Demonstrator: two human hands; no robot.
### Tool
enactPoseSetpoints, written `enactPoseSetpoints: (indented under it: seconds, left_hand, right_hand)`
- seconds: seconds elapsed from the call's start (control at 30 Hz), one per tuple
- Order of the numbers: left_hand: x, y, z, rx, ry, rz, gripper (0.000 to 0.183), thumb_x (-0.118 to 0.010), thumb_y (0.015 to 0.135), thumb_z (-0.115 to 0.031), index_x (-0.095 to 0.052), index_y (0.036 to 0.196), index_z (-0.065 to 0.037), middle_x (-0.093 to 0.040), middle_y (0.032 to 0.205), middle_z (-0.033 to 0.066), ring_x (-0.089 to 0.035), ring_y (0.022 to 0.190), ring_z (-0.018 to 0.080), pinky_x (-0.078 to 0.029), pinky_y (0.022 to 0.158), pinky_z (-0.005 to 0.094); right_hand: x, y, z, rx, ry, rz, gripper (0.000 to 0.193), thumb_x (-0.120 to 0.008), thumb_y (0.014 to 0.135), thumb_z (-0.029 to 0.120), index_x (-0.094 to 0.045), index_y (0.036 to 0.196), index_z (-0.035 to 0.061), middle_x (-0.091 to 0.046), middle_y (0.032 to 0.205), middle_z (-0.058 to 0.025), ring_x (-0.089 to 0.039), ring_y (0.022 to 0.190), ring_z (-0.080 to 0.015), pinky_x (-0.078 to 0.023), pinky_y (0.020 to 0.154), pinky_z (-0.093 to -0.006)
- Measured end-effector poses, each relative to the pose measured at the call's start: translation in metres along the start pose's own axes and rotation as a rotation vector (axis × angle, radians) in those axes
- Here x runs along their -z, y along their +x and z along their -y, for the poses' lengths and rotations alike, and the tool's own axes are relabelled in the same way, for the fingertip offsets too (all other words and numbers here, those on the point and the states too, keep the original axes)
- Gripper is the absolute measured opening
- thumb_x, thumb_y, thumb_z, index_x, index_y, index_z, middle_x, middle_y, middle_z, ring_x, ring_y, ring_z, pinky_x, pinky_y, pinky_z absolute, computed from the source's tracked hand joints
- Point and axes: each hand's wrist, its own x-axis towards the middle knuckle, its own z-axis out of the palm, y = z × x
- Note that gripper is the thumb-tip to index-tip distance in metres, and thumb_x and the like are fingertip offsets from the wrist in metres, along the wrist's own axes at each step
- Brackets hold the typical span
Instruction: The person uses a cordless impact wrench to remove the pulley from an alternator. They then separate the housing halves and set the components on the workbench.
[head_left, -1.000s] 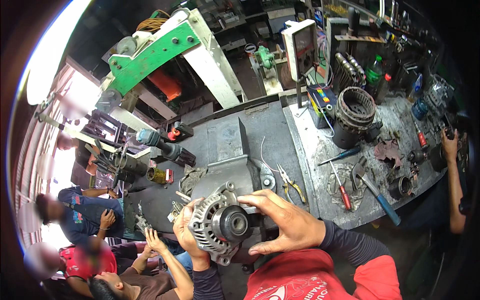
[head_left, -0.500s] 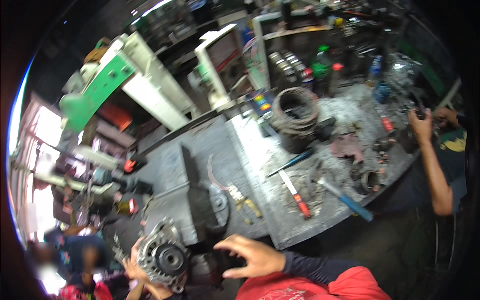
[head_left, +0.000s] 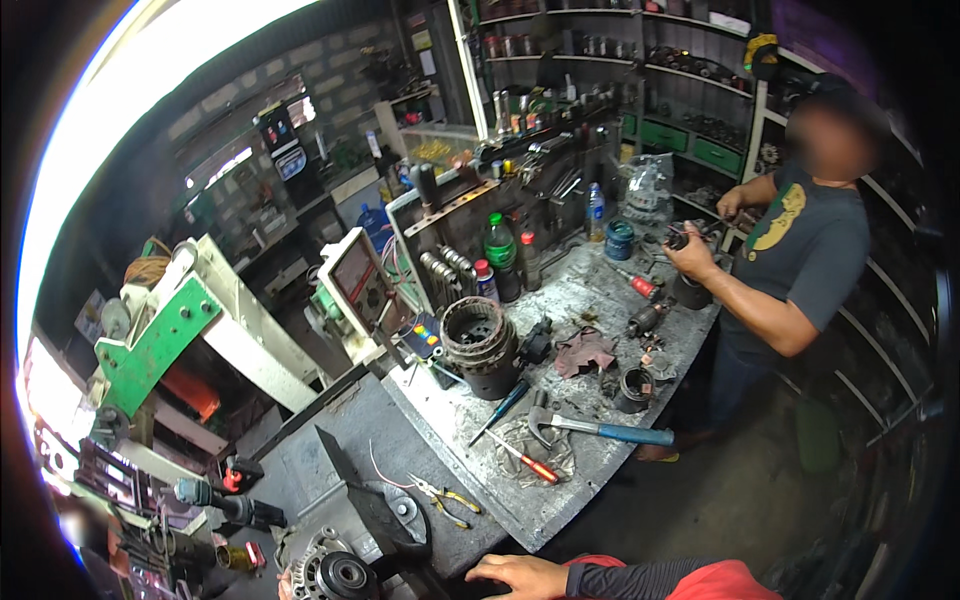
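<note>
An alternator [head_left: 328, 572] with a dark ribbed pulley and pale metal housing shows at the lower edge. My left hand [head_left: 285, 584] grips its left side, with only a bit of the fingers visible. To the right, my right hand [head_left: 522, 576] holds nothing, its fingers stretched leftward by the near edge of the dark bench. Between and beyond the hands is a bench vise [head_left: 345, 490]. Beside it lie yellow-handled pliers [head_left: 446, 502] and a thin pale wire [head_left: 380, 462].
A claw hammer [head_left: 625, 433], a red-handled screwdriver [head_left: 535, 468], a blue screwdriver [head_left: 508, 402] and a ring-shaped stator [head_left: 478, 325] occupy the metal-topped table [head_left: 560, 510]. A co-worker [head_left: 820, 230] handles a part across the right side. A green press frame [head_left: 165, 345] stands left.
The view has tilted up, so the bench, the alternator and both hands sit lower in the picture. The alternator remains in my left hand; my right hand stays empty.
</note>
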Motion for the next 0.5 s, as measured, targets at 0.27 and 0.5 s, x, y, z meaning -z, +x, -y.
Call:
enactPoseSetpoints:
  seconds: [0.27, 0.5]
  left_hand:
    - [0.017, -0.004, -0.015, -0.062, 0.046, -0.045, 0.04, -0.064, 0.1, -0.023, -0.066, 0.133, 0.001, -0.07, 0.129, 0.022, -0.059, 0.13, 0.0331, -0.044, 0.111, 0.0422]
    - [0.021, -0.011, -0.043, -0.09, 0.077, -0.017, 0.043, -0.068, 0.099, -0.025, -0.067, 0.135, -0.001, -0.07, 0.131, 0.0233, -0.056, 0.136, 0.0348, -0.041, 0.115, 0.0437]
  right_hand:
    - [-0.024, -0.034, -0.006, -0.033, -0.162, -0.077, 0.055, -0.069, 0.094, 0.048, -0.061, 0.132, 0.0085, -0.062, 0.115, -0.0198, -0.063, 0.107, -0.0416, -0.053, 0.089, -0.049]
    - [-0.022, -0.049, -0.015, -0.078, -0.223, -0.083, 0.054, -0.069, 0.095, 0.047, -0.062, 0.132, 0.0089, -0.063, 0.116, -0.0196, -0.064, 0.107, -0.041, -0.053, 0.09, -0.049]
